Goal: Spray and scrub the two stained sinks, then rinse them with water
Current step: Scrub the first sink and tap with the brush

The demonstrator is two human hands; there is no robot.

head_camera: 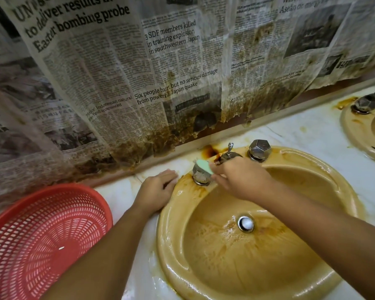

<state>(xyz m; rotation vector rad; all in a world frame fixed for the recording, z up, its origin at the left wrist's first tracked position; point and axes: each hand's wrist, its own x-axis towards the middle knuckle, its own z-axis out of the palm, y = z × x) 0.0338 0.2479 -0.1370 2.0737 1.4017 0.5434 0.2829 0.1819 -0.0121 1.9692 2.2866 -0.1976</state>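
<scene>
Right hand (240,179) is pinching a green scrubber (204,166), half-hiding the spout (228,155); left hand (156,191) is lying flat beside the sink (168,239); second sink (354,132) is running off-frame.

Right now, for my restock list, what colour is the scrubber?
The scrubber is pale green; the head view shows it.

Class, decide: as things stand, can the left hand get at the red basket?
Probably yes. The left hand rests on the counter, holding nothing, and the basket sits right beside that forearm with nothing between them.
</scene>
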